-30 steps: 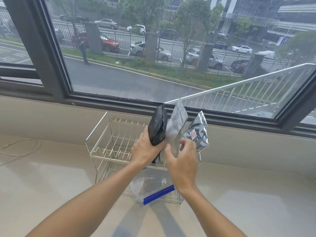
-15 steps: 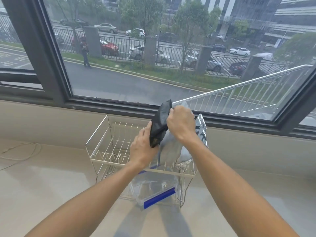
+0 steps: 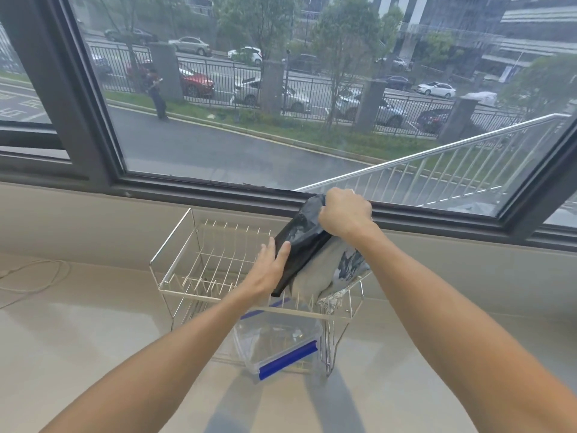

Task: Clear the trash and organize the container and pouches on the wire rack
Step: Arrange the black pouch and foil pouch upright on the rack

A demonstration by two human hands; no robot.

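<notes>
A white two-tier wire rack [image 3: 199, 264] stands on the sill by the window. Three pouches lean to the right in its upper tier: a black pouch [image 3: 299, 242], a grey pouch [image 3: 318, 273] and a silver printed pouch [image 3: 349, 265]. My right hand [image 3: 345, 214] is closed over the tops of the pouches. My left hand [image 3: 270, 267] lies flat, fingers apart, against the black pouch's left side. A clear container with blue clips [image 3: 281, 345] sits on the lower tier, under the pouches.
The rack rests on a pale glossy ledge [image 3: 93, 339] below a dark-framed window [image 3: 93, 120]. A thin white cable [image 3: 34, 276] loops at the far left of the ledge. The left half of the upper tier holds nothing.
My right hand rose from the pouches' lower part to their tops and closed on them. The pouches tipped from upright to leaning right. My left hand let go of the black pouch and flattened.
</notes>
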